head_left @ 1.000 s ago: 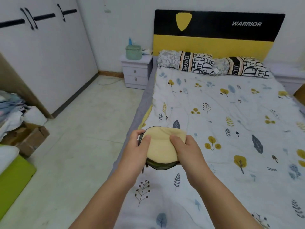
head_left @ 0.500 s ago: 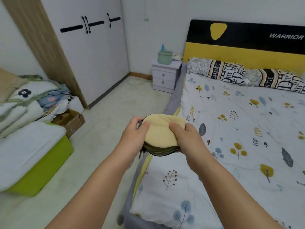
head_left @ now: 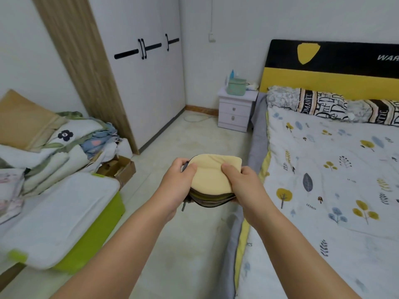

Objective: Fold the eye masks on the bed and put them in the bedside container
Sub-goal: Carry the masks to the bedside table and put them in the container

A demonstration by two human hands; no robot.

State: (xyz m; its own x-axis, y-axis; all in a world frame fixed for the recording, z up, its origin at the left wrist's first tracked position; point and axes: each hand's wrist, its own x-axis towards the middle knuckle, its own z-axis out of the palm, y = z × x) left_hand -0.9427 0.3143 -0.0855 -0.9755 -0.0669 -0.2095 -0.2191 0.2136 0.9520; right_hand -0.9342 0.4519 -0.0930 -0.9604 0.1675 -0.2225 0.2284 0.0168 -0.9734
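A stack of folded eye masks (head_left: 210,180), pale yellow on top with darker green ones beneath, is held in front of me over the floor beside the bed. My left hand (head_left: 178,183) grips its left edge, thumb on top. My right hand (head_left: 243,182) grips its right edge the same way. A dark strap dangles below the stack. The mint green container (head_left: 236,86) stands on the white bedside table (head_left: 236,111) far ahead, left of the headboard.
The bed (head_left: 328,169) with a leaf-print quilt runs along my right. A white wardrobe (head_left: 149,78) lines the left wall. A green bin with a white lid (head_left: 64,221), piled bedding (head_left: 54,143) and a cardboard box (head_left: 121,169) crowd the left. Tiled floor leads to the bedside table.
The view has swung left and the bed has slid to the right. The stack, held the same way in both hands, has moved from above the quilt to above the floor.
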